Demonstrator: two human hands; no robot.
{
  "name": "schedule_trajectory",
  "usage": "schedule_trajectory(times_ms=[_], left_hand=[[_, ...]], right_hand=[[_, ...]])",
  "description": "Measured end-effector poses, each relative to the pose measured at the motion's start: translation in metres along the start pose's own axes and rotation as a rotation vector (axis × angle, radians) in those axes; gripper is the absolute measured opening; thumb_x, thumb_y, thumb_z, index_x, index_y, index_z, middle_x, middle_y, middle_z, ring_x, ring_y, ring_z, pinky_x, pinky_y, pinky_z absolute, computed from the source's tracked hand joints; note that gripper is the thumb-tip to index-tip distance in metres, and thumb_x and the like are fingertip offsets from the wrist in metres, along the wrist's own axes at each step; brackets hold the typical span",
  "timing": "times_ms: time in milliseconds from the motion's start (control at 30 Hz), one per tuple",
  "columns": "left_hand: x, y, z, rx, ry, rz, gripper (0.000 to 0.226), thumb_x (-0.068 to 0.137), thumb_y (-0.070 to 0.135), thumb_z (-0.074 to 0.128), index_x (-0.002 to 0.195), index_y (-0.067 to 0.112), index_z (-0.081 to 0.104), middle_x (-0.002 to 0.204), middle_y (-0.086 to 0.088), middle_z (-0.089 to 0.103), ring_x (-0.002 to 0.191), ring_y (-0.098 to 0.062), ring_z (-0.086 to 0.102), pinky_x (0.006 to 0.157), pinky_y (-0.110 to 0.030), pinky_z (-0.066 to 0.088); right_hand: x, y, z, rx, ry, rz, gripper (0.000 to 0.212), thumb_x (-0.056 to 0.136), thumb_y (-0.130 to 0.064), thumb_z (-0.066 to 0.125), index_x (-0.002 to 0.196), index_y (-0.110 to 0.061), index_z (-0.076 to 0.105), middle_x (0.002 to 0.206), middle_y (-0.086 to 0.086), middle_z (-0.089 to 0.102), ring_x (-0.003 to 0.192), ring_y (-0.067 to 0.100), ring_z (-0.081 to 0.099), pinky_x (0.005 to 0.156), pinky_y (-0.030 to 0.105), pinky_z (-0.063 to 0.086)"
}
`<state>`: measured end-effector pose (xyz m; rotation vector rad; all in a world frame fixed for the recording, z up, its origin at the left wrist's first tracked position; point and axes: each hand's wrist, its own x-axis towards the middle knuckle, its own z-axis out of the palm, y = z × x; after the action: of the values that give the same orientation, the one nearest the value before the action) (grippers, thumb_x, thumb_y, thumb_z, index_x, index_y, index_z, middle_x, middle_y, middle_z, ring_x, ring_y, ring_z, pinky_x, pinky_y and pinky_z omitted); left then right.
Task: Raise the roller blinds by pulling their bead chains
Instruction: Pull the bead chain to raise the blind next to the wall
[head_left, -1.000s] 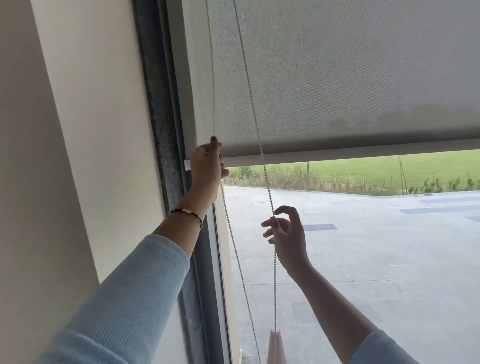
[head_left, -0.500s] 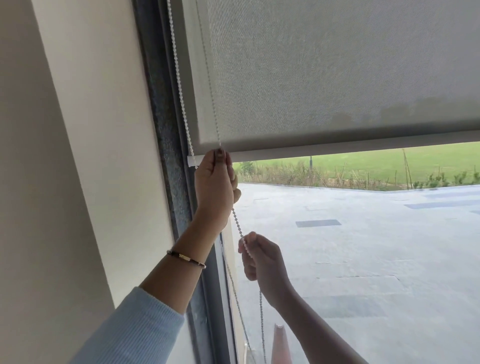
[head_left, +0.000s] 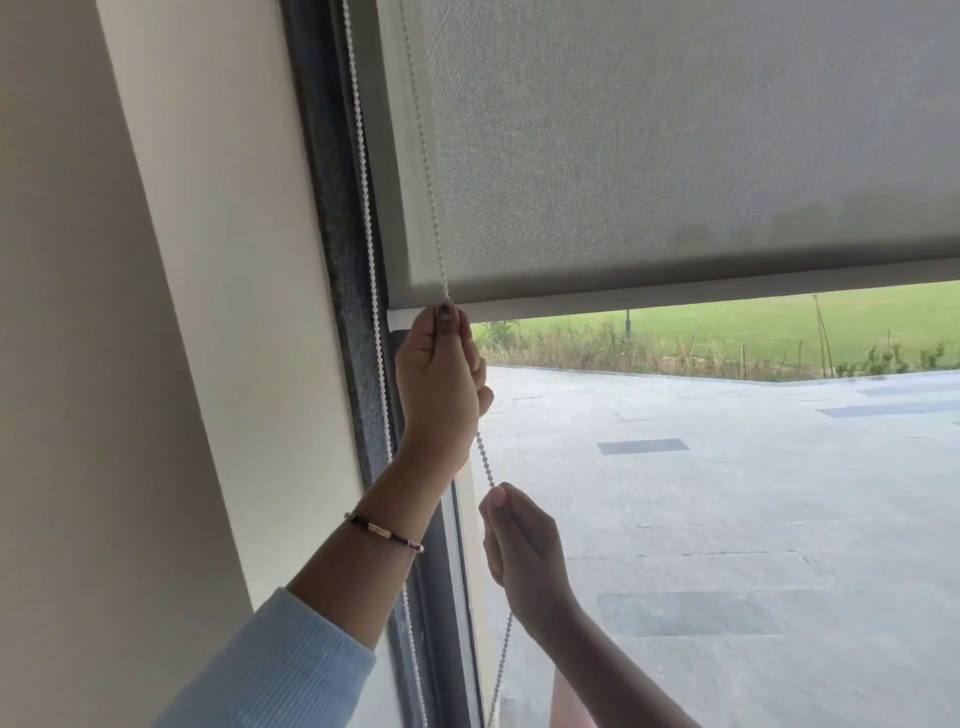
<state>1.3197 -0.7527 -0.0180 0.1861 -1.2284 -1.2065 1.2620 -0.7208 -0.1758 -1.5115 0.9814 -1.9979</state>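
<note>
A grey roller blind (head_left: 649, 156) covers the upper window; its bottom bar (head_left: 701, 299) hangs level with my left hand. A white bead chain (head_left: 426, 156) runs down in two strands. The front strand passes through my left hand (head_left: 441, 384), which is closed on it just under the bar's left end. The same strand continues down into my right hand (head_left: 519, 551), also closed on it, lower and to the right. The back strand (head_left: 369, 234) hangs along the dark window frame behind my left forearm.
A cream wall (head_left: 156, 364) fills the left side. The dark window frame (head_left: 332, 260) stands beside the chain. Through the glass lie a paved yard (head_left: 727, 519) and a green lawn (head_left: 727, 322). A pink object (head_left: 563, 701) shows at the bottom edge.
My right hand went from loose and apart to closed on the front strand below my left hand. The blind's bottom bar sits slightly lower in view; the camera has shifted.
</note>
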Motion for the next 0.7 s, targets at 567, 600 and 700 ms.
schedule_trajectory(times_ms=[567,600,700], left_hand=[[-0.019,-0.002,0.0,0.018,-0.024,-0.003,0.042,0.105,0.028,0.042,0.064,0.026,0.048,0.049,0.008,0.033,0.037,-0.004,0.02,0.042,-0.01,0.018],[-0.02,-0.002,0.0,0.018,-0.026,-0.004,0.042,0.105,0.028,0.042,0.064,0.025,0.048,0.049,0.008,0.033,0.037,-0.004,0.02,0.042,-0.01,0.018],[-0.019,0.0,-0.001,0.021,-0.028,0.002,0.04,0.105,0.029,0.042,0.065,0.025,0.048,0.048,0.01,0.034,0.036,-0.003,0.021,0.041,-0.01,0.018]], right_hand=[[-0.016,-0.002,-0.004,0.0,0.017,0.028,0.048,0.101,-0.027,0.042,0.07,0.008,0.034,0.051,-0.002,0.028,0.04,0.004,0.024,0.039,0.016,0.021],[-0.017,-0.001,-0.004,0.003,0.017,0.027,0.049,0.102,-0.027,0.043,0.07,0.008,0.034,0.051,-0.001,0.028,0.04,0.004,0.024,0.04,0.016,0.021],[-0.017,-0.001,-0.003,-0.015,0.011,0.015,0.047,0.104,-0.025,0.041,0.069,0.006,0.034,0.05,-0.007,0.029,0.041,0.003,0.025,0.041,0.014,0.022]])
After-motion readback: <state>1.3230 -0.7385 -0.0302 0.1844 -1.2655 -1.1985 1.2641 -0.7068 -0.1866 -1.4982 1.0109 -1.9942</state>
